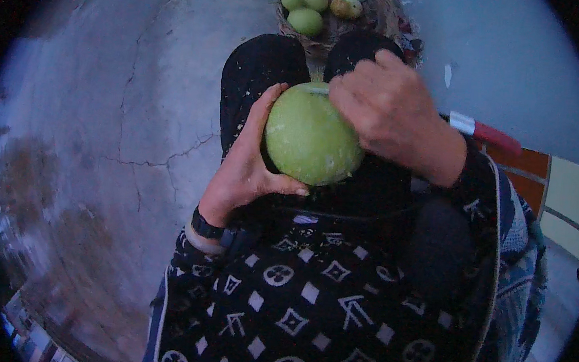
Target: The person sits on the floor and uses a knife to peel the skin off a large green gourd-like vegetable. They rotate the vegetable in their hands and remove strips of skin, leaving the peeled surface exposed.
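Observation:
A round green gourd [313,139] rests over my lap, with small pale scuffs on its skin. My left hand [251,152] cups it from the left, thumb along the near side and fingers at the far left edge. Curled above its upper right side is my right hand [382,101], closed around a tool that is mostly hidden. A narrow metal strip, seemingly a blade [319,90], shows from that fist against the top of the gourd. Small pale scraps lie on my dark trousers and patterned top.
Beyond my knees, a woven basket [284,26] holds several green gourds [305,21], one browned [346,8]. Right of my right wrist lies a red-handled tool [497,137] with a metal collar. Cracked concrete floor [172,120] spreads to the left; a grey surface [498,59] stands at right.

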{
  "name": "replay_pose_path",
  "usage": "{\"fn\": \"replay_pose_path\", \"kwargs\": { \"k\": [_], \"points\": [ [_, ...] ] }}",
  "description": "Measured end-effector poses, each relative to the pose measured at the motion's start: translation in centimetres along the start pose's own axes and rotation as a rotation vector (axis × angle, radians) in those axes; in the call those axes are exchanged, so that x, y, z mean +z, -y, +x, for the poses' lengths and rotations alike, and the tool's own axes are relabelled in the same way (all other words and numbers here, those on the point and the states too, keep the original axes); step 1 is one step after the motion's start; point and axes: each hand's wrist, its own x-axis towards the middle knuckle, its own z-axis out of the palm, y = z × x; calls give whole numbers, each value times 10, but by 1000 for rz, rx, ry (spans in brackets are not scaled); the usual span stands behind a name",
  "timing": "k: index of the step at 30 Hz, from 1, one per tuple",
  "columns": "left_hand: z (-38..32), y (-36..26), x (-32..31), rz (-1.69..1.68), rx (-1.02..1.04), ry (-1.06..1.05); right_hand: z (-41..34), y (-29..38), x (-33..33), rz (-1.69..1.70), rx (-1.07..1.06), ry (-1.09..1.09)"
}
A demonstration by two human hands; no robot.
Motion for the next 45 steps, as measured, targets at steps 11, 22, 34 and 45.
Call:
{"fn": "replay_pose_path", "kwargs": {
  "k": [11,22,34,45],
  "points": [
    [-7,-4,7,23,-16,-51,-28,9,-1,-18,168,-72],
    [4,-32,19,-108,-146,-118,-62,34,-24,74,358,-172],
    [18,-49,27,-315,-209,-141,-72,61,-39,159,236,-175],
    [26,-60,21,-310,-270,-134,-59,17,-7,-56,382,-240]
  ]
}}
